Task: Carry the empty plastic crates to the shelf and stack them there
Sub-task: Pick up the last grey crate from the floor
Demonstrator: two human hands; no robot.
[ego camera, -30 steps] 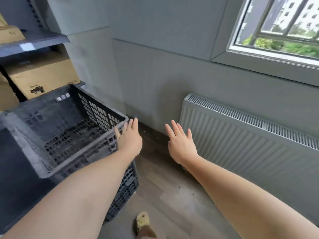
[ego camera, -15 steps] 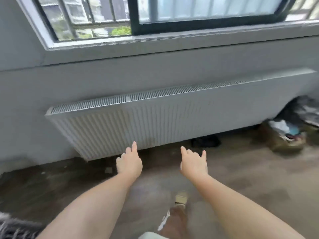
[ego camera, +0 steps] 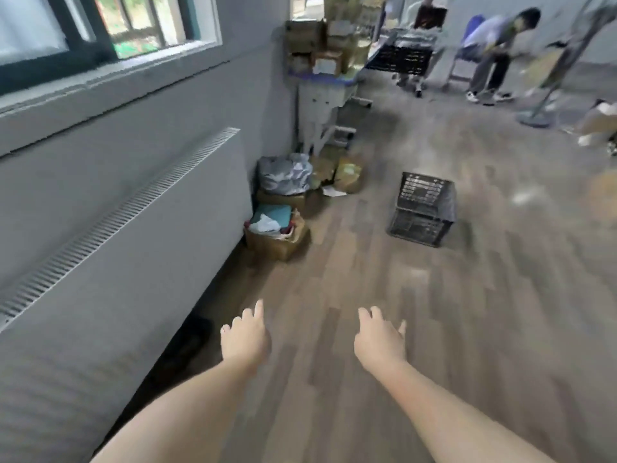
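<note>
Gaze has swung from the shelf's stacked crate past the white panel radiator [ego camera: 133, 235] to another black lattice plastic crate [ego camera: 422, 208] far across the wooden floor [ego camera: 367, 329], left hand [ego camera: 245, 339] and right hand [ego camera: 379, 340] both loosely spread and empty, so fetching it is likely next.

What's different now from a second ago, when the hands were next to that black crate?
The view has swung right, away from the shelf and its crate, along the radiator into the room. Another black crate now shows on the floor ahead. Nothing was picked up: the left hand and right hand stay open and empty.
</note>
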